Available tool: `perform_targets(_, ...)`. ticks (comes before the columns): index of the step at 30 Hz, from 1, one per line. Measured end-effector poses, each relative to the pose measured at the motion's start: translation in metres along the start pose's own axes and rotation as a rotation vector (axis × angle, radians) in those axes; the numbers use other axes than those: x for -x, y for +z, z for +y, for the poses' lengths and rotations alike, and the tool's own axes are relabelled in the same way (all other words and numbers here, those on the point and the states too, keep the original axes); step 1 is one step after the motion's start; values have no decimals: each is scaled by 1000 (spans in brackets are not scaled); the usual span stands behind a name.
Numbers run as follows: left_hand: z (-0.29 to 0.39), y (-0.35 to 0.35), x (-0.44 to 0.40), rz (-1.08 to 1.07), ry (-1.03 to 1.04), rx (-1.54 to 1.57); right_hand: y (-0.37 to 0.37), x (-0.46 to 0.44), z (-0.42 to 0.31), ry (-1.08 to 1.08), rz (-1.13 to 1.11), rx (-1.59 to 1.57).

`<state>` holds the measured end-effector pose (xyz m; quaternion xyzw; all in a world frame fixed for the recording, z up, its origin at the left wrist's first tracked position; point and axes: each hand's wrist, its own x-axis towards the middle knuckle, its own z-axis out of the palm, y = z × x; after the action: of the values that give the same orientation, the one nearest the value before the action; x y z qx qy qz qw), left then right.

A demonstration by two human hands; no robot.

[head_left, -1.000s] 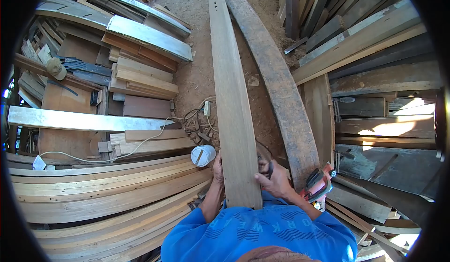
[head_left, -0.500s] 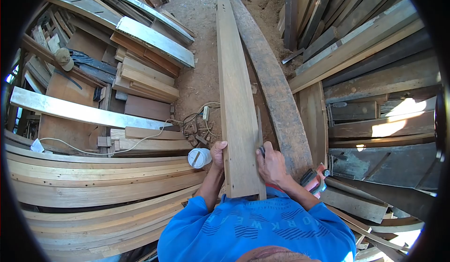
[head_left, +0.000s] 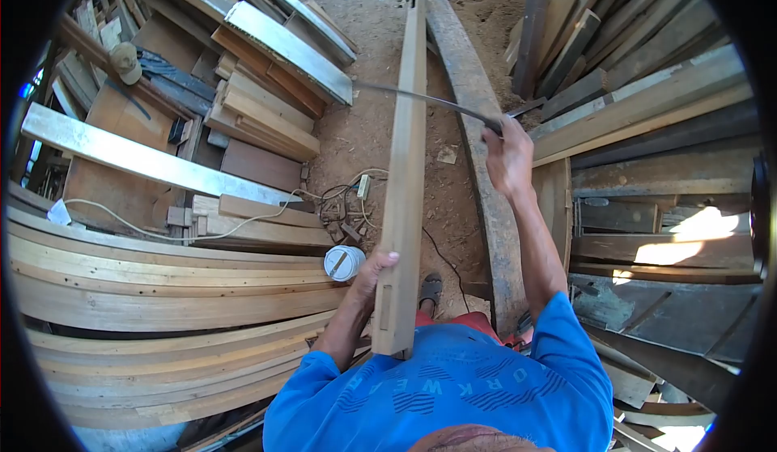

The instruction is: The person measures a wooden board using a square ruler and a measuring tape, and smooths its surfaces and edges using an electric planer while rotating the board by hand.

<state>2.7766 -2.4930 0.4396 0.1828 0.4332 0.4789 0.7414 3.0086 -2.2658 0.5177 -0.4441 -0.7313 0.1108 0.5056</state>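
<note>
A long wooden board point(head_left: 404, 169) stands on its narrow edge, running from near my chest away to the far end, with a slot cut near its close end. My left hand point(head_left: 377, 267) grips the board's left side, thumb on top. Farther out, my right hand point(head_left: 510, 157) is closed on the handle of a long thin dark tool point(head_left: 453, 106). The tool's length extends left across the board. Under the board's far part lies a weathered thick plank point(head_left: 477, 104).
A white bucket point(head_left: 344, 263) with a stick across it stands left of my left hand. Cables with a power socket point(head_left: 364, 186) lie on the dirt floor. Stacked boards point(head_left: 178, 290) fill the left; more timber point(head_left: 647, 112) leans at right.
The board has turned from its wide face onto its edge. My right hand has moved from beside the board forward and right, bringing the thin tool across it. My left hand still holds the board.
</note>
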Motion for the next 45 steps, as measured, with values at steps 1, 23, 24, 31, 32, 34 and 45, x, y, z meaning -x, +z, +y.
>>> perform_targets(1,6,24,11,94,47,-73,20,-7,10,144,-116,-59)
perform_targets(23,-11,22,-10,45,278,-198,154,-28,60,291,-408,-75)
perform_targets(24,-9,24,-5,47,209,-143,149,-26,60,288,-387,-90)
perform_targets(31,0,4,7,88,-14,86,73,56,100,528,2,-114)
perform_targets(32,-1,0,1,53,32,152,64,78,117,551,-70,-123)
perform_targets(34,3,-1,-14,-23,117,279,37,123,135,369,-221,48)
perform_targets(45,-9,79,-50,-532,-100,579,-73,351,193,681,-790,496)
